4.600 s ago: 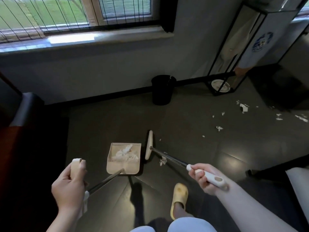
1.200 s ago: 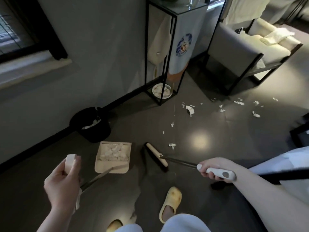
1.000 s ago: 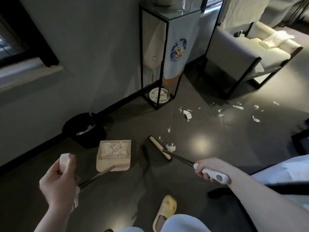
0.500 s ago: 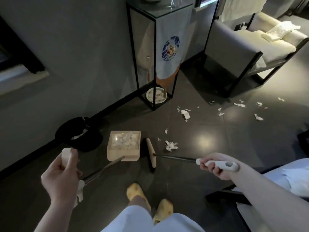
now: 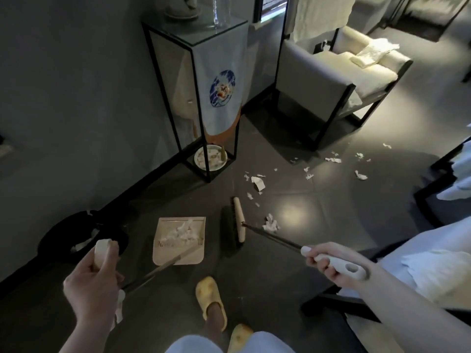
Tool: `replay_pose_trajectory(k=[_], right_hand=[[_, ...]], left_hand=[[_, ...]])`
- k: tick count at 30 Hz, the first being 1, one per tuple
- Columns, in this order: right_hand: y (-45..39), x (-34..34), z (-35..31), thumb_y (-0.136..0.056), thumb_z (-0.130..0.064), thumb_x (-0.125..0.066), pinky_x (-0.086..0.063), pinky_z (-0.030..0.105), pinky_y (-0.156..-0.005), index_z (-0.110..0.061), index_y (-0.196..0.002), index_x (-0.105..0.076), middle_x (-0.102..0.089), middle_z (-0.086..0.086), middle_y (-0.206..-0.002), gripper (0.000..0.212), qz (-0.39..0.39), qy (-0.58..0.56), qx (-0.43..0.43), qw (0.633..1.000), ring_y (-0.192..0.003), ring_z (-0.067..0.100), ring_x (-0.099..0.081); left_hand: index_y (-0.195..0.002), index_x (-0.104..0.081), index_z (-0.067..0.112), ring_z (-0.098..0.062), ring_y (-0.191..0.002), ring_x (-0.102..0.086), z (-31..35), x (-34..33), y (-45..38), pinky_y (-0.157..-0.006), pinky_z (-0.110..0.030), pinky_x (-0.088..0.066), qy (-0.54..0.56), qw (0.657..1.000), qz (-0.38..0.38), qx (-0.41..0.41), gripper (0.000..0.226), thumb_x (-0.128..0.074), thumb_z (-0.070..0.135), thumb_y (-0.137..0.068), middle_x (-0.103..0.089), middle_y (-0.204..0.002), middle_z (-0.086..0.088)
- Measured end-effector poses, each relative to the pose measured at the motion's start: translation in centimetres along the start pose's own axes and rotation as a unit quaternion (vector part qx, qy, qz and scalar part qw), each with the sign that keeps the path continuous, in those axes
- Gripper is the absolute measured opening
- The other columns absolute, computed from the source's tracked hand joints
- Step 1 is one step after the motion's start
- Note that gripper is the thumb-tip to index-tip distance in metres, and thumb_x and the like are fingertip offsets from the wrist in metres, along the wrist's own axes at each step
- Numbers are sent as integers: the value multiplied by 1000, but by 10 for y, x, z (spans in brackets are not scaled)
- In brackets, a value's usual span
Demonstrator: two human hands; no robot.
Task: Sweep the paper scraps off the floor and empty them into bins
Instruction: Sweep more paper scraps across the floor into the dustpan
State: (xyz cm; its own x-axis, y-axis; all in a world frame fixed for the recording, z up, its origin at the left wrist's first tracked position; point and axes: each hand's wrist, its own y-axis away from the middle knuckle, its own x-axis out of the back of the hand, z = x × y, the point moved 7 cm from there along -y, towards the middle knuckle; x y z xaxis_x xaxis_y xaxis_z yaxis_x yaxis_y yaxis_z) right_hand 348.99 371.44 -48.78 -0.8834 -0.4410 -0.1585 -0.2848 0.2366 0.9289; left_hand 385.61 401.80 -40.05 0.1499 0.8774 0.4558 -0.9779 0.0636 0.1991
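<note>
Low in the frame, the left hand [image 5: 95,273] curls its fingers around the cream grip of a long-handled dustpan [image 5: 179,241], thumb pressed on the grip's top. The pan sits flat on the dark tiled floor [image 5: 305,212] at lower centre, with a heap of white paper scraps inside it. At lower right, the right hand [image 5: 328,259] wraps its fingers around the white handle of a broom [image 5: 235,221], whose dark bristle head rests on the floor just right of the dustpan, apart from it. A crumpled scrap [image 5: 270,223] lies right beside the broom head. More paper scraps [image 5: 257,180] are strewn across the floor at centre right, reaching toward a grey armchair [image 5: 339,80] in the upper right. A black bin [image 5: 84,234] stands at the left against the wall, near the dustpan, with white scraps showing inside. A black-framed glass stand [image 5: 201,98] rises at upper centre. Two yellow slippers [image 5: 211,301] show at the bottom edge.
</note>
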Motion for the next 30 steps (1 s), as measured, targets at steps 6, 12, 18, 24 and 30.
replay_pose_trajectory(k=[6, 12, 18, 24, 30], right_hand=[[-13, -24, 6, -92, -7, -58, -33, 13, -26, -7, -117, -51, -55, 6, -68, 26, -41, -55, -67, 995, -34, 4, -45], [-14, -13, -16, -93, -7, -56, -32, 12, -26, -5, -103, -55, -59, 6, -67, 10, 15, -30, -52, 998, -34, 5, -47], [-20, 5, -36, -91, -9, -61, -33, 14, -26, -7, -109, -53, -58, 5, -61, 20, 61, -91, -8, 994, -34, 5, -47], [-14, -17, -58, -91, -11, -62, -35, 12, -28, -7, -97, -55, -58, 3, -61, 10, 38, -107, 10, 993, -35, 3, -49], [-35, -53, -92, -94, -10, -53, -37, 11, -28, -8, -93, -51, -55, 5, -65, 3, -35, -169, -14, 985, -33, 4, -50]], left_hand=[[-88, -71, 7, -23, -57, -55, 27, -32, -32, -54, -26, -48, -11, 999, -32, -15, 35, -65, 40, -93, -62, -65, -16], [-91, -70, 4, -22, -57, -53, 57, -71, -64, -40, -12, -42, -10, 996, -79, -42, 31, -66, 35, -93, -62, -69, -20], [-81, -68, 5, -26, -57, -54, 83, -112, -91, -50, -21, -45, -21, 990, -116, -79, 32, -65, 34, -94, -61, -66, -24], [-75, -66, 6, -29, -57, -55, 97, -143, -119, -55, -26, -46, -32, 984, -142, -101, 37, -62, 37, -95, -60, -62, -23], [-71, -62, 6, -30, -59, -57, 107, -159, -132, -62, -33, -44, -36, 981, -161, -98, 39, -63, 36, -95, -59, -62, -24]])
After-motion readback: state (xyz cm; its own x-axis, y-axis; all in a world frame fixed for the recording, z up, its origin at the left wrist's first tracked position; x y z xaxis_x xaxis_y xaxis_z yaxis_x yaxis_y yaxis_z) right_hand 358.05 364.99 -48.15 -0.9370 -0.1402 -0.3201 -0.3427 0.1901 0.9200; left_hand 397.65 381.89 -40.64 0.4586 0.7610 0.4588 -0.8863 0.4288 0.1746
